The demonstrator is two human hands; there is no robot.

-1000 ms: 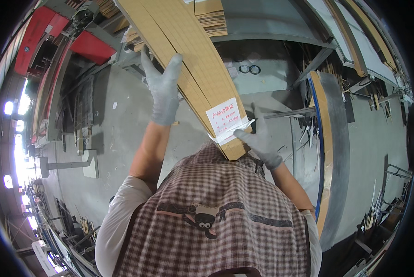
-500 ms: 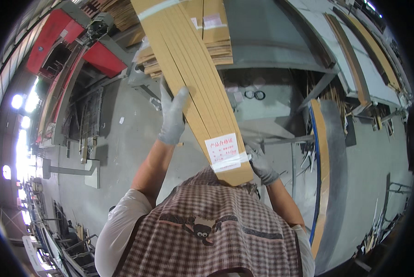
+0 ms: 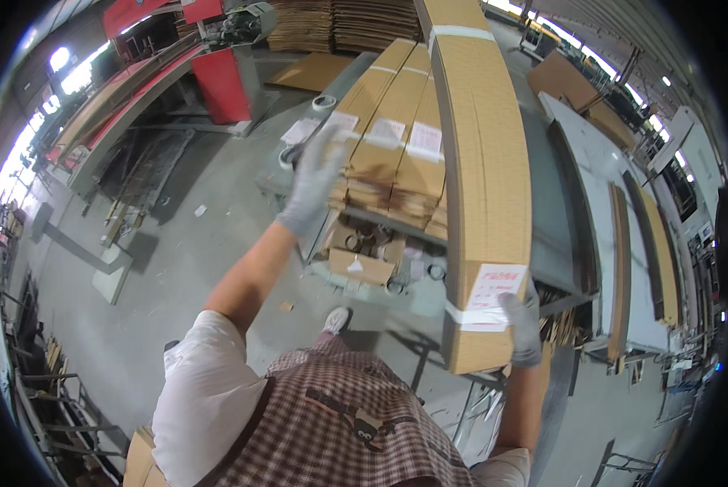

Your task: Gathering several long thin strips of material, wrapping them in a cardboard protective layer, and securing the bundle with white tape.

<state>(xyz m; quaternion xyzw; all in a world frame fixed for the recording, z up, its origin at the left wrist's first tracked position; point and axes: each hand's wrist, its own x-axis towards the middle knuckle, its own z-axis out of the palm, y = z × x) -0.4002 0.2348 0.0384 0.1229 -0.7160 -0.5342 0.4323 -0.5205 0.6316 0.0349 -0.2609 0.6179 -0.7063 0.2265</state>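
A long, narrow cardboard package (image 3: 490, 195) runs away from me, its near end tilted over the edge of the grey table. Clear tape wraps it, and a white label with red print (image 3: 494, 294) is stuck near the near end. My right hand (image 3: 525, 329), in a grey glove, grips the near right edge, its thumb on the label; its other fingers are hidden. My left hand (image 3: 313, 191), also gloved and slightly blurred, is in the air with fingers spread, holding nothing. It is close to a stack of similar cardboard packages (image 3: 380, 174) with white labels.
Tape rolls (image 3: 324, 103) lie beside the stack on the table. Under it stands an open cardboard box (image 3: 356, 266). A red machine (image 3: 220, 85) stands at the far left. Long strips (image 3: 619, 268) rest on a light table at the right; flat cardboard (image 3: 311, 71) lies behind.
My left hand has let go of the package and moved away to its left. The package now lies farther right in view, my right hand still on its near end. The view has shifted.
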